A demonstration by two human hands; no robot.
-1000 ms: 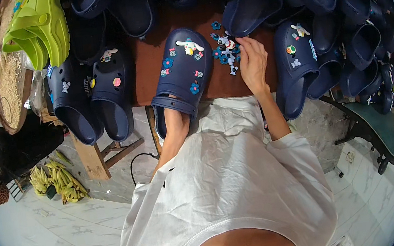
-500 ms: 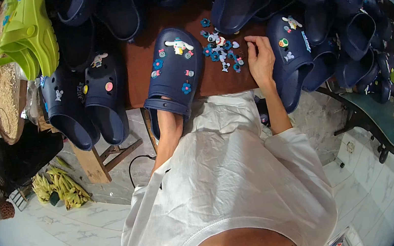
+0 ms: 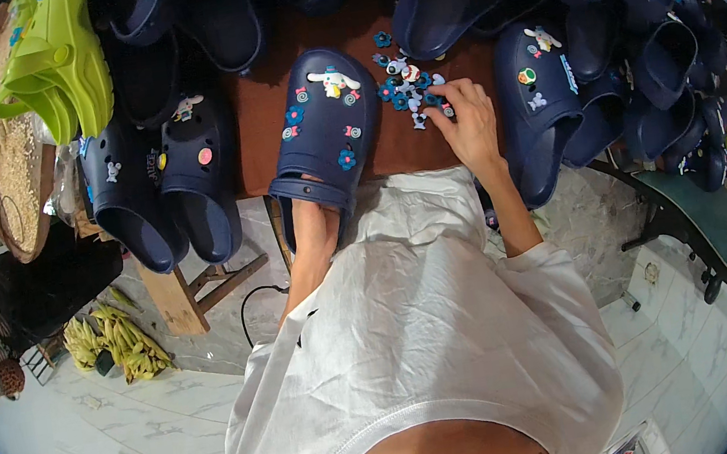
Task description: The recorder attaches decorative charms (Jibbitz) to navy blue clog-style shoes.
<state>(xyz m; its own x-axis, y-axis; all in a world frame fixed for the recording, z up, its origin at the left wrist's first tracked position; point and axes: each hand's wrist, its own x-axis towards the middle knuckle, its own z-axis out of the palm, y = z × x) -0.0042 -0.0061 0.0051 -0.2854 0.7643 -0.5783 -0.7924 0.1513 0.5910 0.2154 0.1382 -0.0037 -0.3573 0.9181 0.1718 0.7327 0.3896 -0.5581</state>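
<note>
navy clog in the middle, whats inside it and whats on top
The left hand is slid inside the navy clog, its fingers hidden. On top sit small charms: a white figure, flowers, swirls.

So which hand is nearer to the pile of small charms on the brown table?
Right. The right hand has its fingertips at the edge of the pile of small charms. The left hand is tucked inside the navy clog, left of the pile.

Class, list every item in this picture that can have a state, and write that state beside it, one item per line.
Navy clog: on the brown table, decorated with charms, left hand inside its heel.
Right hand: fingers touching the charm pile.
Charm pile: loose on the table.
Green clogs: stacked, untouched.
Bananas: lying on the floor.
</note>
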